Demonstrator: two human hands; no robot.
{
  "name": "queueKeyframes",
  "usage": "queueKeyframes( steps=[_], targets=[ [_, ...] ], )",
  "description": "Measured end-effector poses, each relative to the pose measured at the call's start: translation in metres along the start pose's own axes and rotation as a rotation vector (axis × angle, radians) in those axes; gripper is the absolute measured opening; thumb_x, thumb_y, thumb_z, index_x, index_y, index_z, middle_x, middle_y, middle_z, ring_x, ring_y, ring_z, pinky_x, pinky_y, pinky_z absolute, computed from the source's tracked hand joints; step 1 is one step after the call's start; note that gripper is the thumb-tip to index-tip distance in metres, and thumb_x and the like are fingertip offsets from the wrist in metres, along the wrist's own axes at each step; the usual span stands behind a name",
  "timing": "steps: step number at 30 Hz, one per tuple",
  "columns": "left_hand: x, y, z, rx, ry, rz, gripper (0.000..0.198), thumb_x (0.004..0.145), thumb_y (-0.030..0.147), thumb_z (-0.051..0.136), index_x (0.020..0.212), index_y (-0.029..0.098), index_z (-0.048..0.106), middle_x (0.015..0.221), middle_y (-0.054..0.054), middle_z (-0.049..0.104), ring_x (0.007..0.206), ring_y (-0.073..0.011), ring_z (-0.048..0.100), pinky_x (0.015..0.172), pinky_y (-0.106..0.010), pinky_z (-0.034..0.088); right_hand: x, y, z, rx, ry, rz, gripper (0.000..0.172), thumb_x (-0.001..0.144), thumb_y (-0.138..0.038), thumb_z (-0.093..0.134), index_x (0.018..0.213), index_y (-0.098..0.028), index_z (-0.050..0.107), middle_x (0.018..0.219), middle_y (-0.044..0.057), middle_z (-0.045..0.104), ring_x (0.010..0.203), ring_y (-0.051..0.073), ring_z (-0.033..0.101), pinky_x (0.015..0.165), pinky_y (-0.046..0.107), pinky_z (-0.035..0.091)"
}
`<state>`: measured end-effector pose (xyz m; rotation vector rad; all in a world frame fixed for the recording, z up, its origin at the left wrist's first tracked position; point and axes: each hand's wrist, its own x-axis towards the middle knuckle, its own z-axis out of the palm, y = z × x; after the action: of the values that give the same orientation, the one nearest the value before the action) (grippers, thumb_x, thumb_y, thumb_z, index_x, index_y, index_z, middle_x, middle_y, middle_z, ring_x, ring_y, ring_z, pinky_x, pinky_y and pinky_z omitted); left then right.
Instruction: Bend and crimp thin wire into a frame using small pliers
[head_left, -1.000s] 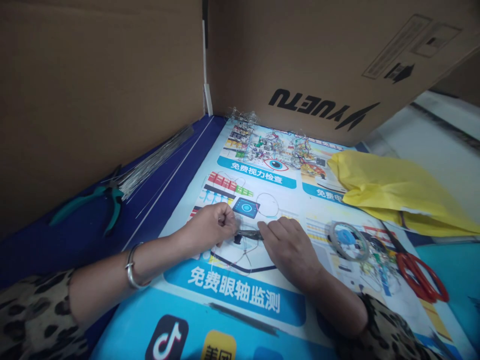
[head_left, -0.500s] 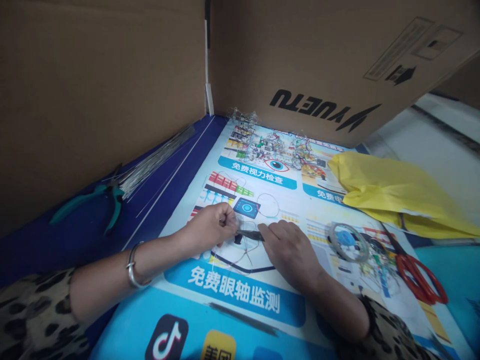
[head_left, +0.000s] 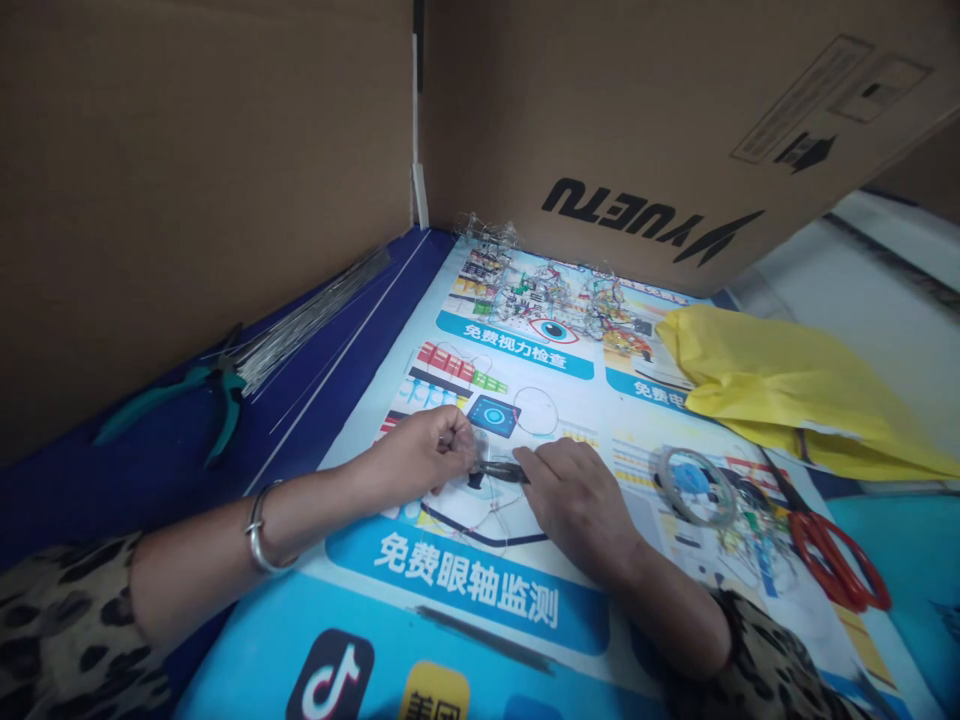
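Midway across the printed sheet (head_left: 262,620) on the bench (head_left: 311,440), dark pliers (head_left: 502,471) reach out of the right hand (head_left: 581,500). Their long axis runs almost level from right to left, the nose pointing left at the left hand's fingertips; whether they grip anything is too small to tell. The right hand is curled closed around the handles, which it hides. The left hand (head_left: 431,450) has its thumb and fingers drawn together at the nose; what they pinch, if anything, cannot be made out. Thin wires (head_left: 491,515) lie just nearer, below the nose.

Farther left, a bundle of straight wires (head_left: 292,335) slants from near left to far right, its near end beside teal-handled pliers (head_left: 225,385), whose handles spread toward the near side. On the right, red-handled scissors (head_left: 806,530) point far and left, near a clear ring (head_left: 721,512) and a yellow bag (head_left: 780,390).
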<state>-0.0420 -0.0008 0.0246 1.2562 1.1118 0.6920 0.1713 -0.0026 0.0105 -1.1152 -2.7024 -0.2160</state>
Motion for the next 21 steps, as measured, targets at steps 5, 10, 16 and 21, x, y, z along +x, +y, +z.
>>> queueKeyframes(
  steps=[5, 10, 16, 21],
  targets=[
    [0.001, 0.001, -0.002, -0.021, -0.051, -0.006, 0.007, 0.074, 0.015, 0.053, 0.075, 0.017, 0.046, 0.064, 0.006, 0.051, 0.042, -0.0027, 0.037, 0.037, -0.015, 0.030, -0.001, 0.001, 0.001, 0.052, 0.002, -0.009, 0.017, 0.083, -0.016, 0.048, 0.096, -0.016, 0.059, 0.078, 0.005, 0.057, 0.076, 0.018, 0.045, 0.071, 0.032, 0.032],
    [0.004, -0.006, -0.001, -0.006, -0.050, 0.006, 0.009, 0.073, 0.014, 0.053, 0.075, 0.017, 0.045, 0.063, 0.006, 0.050, 0.045, -0.0036, 0.039, 0.039, -0.015, 0.030, 0.000, 0.001, 0.001, 0.035, 0.008, -0.025, 0.017, 0.084, -0.017, 0.047, 0.097, -0.015, 0.059, 0.078, 0.005, 0.056, 0.076, 0.019, 0.045, 0.071, 0.033, 0.032],
    [0.006, -0.012, -0.001, 0.023, -0.014, 0.021, 0.010, 0.071, 0.016, 0.055, 0.073, 0.017, 0.044, 0.062, 0.006, 0.050, 0.046, -0.0044, 0.042, 0.041, -0.016, 0.032, -0.001, 0.000, -0.001, -0.020, 0.011, -0.026, 0.017, 0.084, -0.016, 0.047, 0.096, -0.015, 0.060, 0.074, 0.004, 0.054, 0.072, 0.018, 0.043, 0.069, 0.033, 0.031],
    [0.004, -0.008, 0.000, 0.079, 0.021, -0.012, 0.011, 0.071, 0.016, 0.055, 0.072, 0.018, 0.044, 0.057, 0.007, 0.048, 0.042, -0.0041, 0.040, 0.039, -0.016, 0.030, -0.002, 0.000, -0.002, -0.085, 0.032, -0.059, 0.017, 0.084, -0.015, 0.049, 0.097, -0.014, 0.059, 0.074, 0.004, 0.054, 0.072, 0.018, 0.042, 0.068, 0.033, 0.031]
  ],
)
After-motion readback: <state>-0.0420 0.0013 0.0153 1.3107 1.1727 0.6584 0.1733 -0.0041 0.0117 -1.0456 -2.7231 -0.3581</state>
